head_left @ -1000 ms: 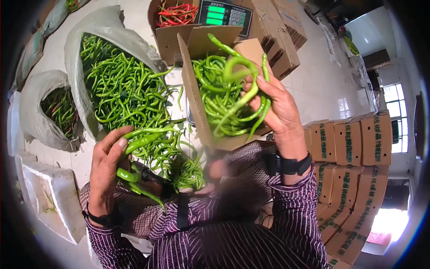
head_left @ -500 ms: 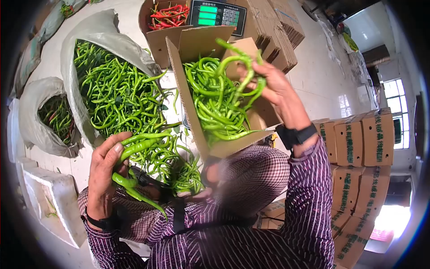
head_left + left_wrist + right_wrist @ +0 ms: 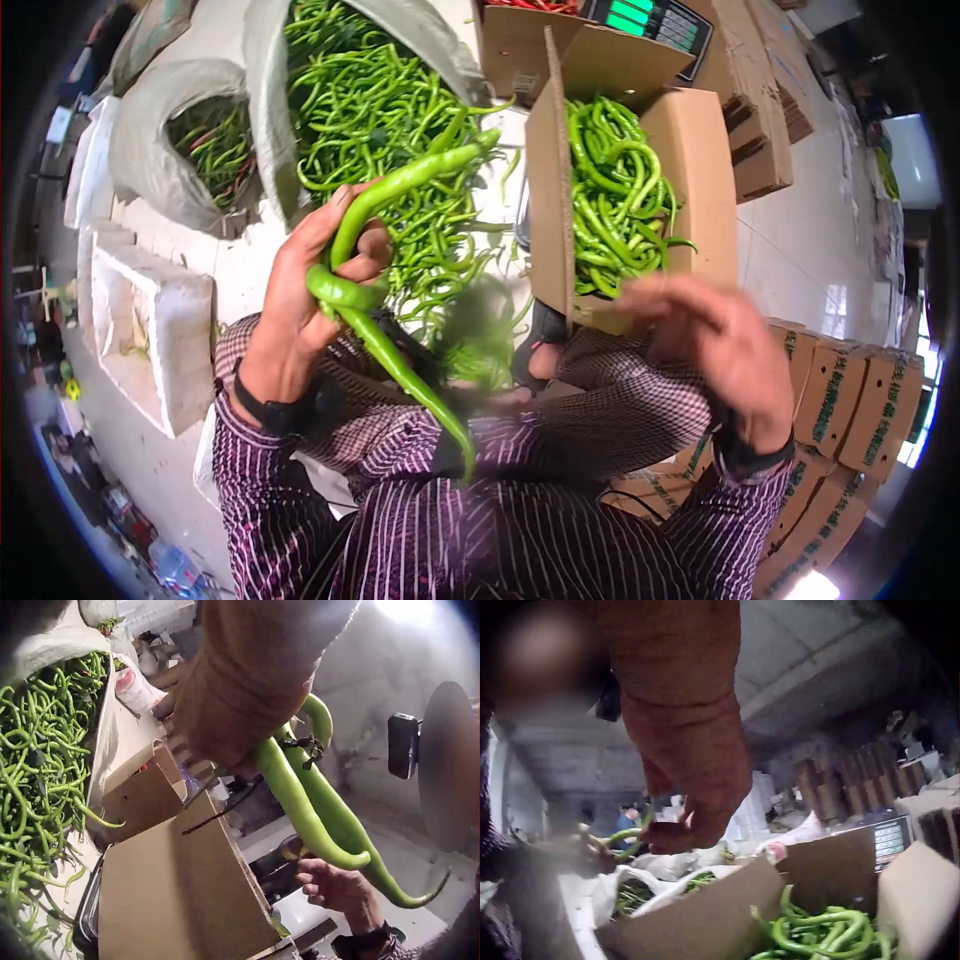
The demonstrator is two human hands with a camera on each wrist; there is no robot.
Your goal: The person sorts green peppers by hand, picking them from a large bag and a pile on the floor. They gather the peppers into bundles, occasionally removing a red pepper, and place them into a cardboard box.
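Observation:
My left hand point(image 3: 300, 280) grips several long green chili peppers point(image 3: 395, 188); one bends upward past the fingers and another hangs down over the lap. In the left wrist view, two peppers point(image 3: 315, 817) stick out below that hand, their stem ends by the fingers. My right hand point(image 3: 725, 345), blurred in the head view, hovers over the right knee near the front of an open cardboard box point(image 3: 690, 165). Nothing shows in its fingers, which are loosely bent. Green peppers point(image 3: 620, 205) lie heaped inside the box.
A large sack point(image 3: 268, 110) spills green peppers point(image 3: 390, 120) onto the floor left of the box. Beside it stand a smaller sack point(image 3: 140, 160) of mixed peppers and a white foam box point(image 3: 185, 360). Behind are a scale point(image 3: 640, 20) and flattened cartons point(image 3: 755, 110); printed cartons point(image 3: 835, 390) are stacked at right.
My right hand has let go of its peppers in the box and moved back toward the body. The left hand has risen inward with its peppers. The head view has shifted left.

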